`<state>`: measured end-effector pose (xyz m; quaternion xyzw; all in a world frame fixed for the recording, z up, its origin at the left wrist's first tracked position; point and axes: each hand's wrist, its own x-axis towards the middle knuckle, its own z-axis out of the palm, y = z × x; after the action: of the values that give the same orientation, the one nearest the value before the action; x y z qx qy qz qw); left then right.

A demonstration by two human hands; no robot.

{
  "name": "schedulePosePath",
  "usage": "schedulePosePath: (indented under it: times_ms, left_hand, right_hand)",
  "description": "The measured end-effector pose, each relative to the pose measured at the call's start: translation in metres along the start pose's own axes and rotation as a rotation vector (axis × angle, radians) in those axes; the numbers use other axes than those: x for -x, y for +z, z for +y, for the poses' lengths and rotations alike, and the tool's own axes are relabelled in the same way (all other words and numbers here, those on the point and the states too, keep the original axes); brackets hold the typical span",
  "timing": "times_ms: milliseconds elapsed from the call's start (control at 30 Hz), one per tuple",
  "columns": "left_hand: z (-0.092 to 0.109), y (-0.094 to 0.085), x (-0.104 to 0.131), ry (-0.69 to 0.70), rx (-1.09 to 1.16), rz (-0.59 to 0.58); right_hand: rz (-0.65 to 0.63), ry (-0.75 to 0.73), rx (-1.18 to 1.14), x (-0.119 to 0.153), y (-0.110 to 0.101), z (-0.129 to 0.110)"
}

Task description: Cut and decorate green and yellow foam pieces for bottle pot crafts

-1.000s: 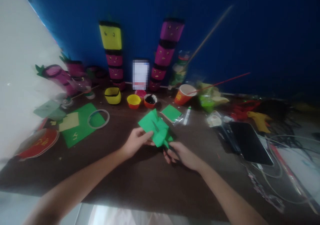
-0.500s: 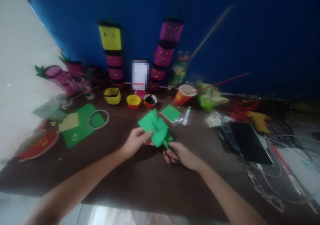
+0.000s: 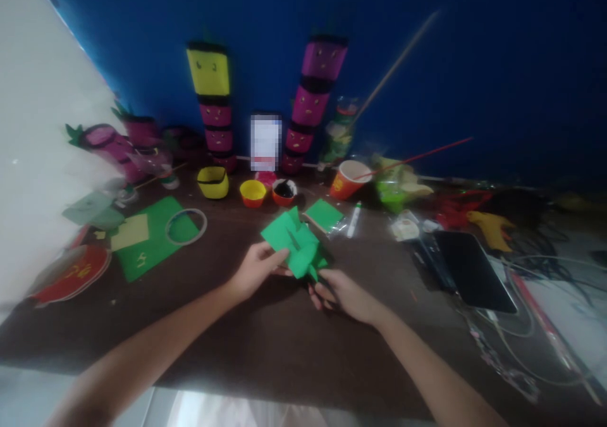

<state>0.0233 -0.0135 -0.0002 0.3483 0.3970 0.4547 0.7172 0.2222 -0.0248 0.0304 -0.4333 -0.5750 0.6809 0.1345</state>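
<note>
A green sheet of craft foam or felt [image 3: 303,259], folded and curled with a dark slit near its middle, is held above the brown table. My left hand [image 3: 260,266] pinches its left edge, thumb on top and fingers underneath. On the lower right side, my right hand [image 3: 339,291] is closed around dark-handled scissors, mostly hidden by the fingers, against the sheet's curled edge. Just beyond lie a small stack of green squares [image 3: 324,215] and a white marker with a green cap [image 3: 354,219].
Behind stand a yellow cup [image 3: 253,193], a black-filled cup [image 3: 285,191], a yellow ring-shaped piece [image 3: 213,182], a phone [image 3: 266,142] and an orange paper cup [image 3: 349,180]. Left lie a large green sheet [image 3: 161,250] and tape roll [image 3: 186,226]; right, a tablet [image 3: 474,272] and yellow glue gun [image 3: 492,228].
Almost nothing differs. The green sheet has shifted very slightly, while both hands keep the same hold and place.
</note>
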Motion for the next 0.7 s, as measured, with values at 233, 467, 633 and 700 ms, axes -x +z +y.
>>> schedulePosePath:
  times_ms: [233,467,633,700]
  left_hand:
    - [-0.0004,-0.0007,-0.0001,-0.002,0.008,-0.004]
    - [0.0003,0.0,0.001,0.009,0.01,-0.02]
    - [-0.0007,0.0003,0.0018,-0.006,-0.043,-0.045]
    - [-0.0013,0.0002,0.0021,-0.005,-0.059,-0.057]
  right_hand:
    - [-0.003,-0.015,0.013,0.0004,-0.001,0.0004]
    - [-0.008,-0.023,0.022,0.0001,-0.0016,0.003]
    - [-0.032,-0.037,0.024,0.0016,-0.0011,-0.0005]
    - [-0.033,-0.039,0.034,0.0023,-0.0007,-0.0027]
